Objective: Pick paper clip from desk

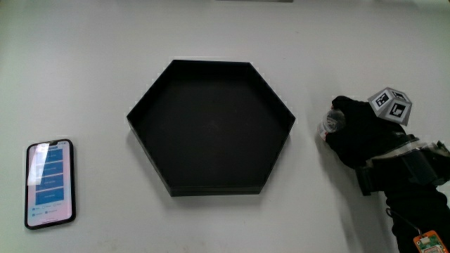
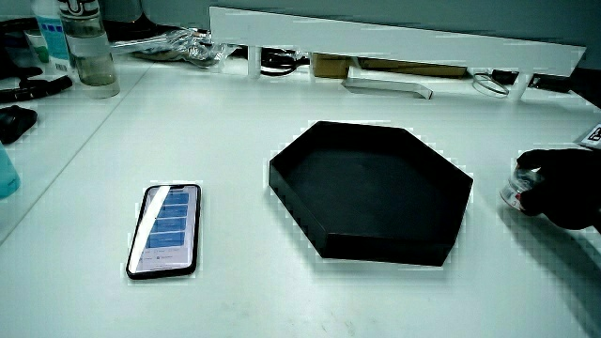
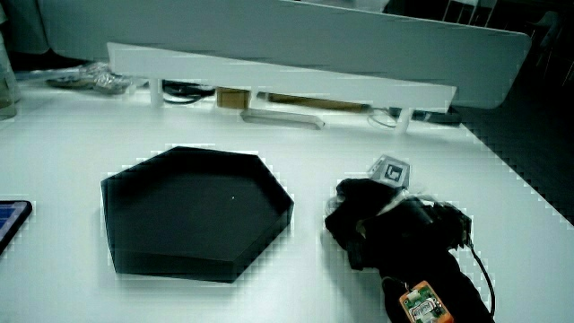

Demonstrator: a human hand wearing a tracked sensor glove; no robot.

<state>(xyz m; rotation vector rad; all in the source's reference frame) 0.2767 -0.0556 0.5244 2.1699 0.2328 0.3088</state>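
The hand [image 1: 358, 137] rests on the surface [image 1: 211, 35] just beside the black hexagonal tray [image 1: 211, 126], with its fingers curled around a small clear and pale object [image 1: 332, 121]. This object shows at the fingertips in the main view and in a side view [image 2: 518, 186]. I cannot tell if it is the paper clip, or a small container with the clip in it; no separate paper clip is visible anywhere on the surface.

To do this step well, I think the fingers should close firmly before any lift, and the lift should go straight up, so that the small thing does not slip out.

The tray is empty and its wall stands near the hand, so a sideways move toward it could knock it. A phone [image 1: 50, 184] lies flat with its screen lit, well apart from the hand, with the tray between them. A clear bottle [image 2: 89, 52] stands near a corner of the surface, close to the low partition [image 2: 394, 42], and is not in the way.
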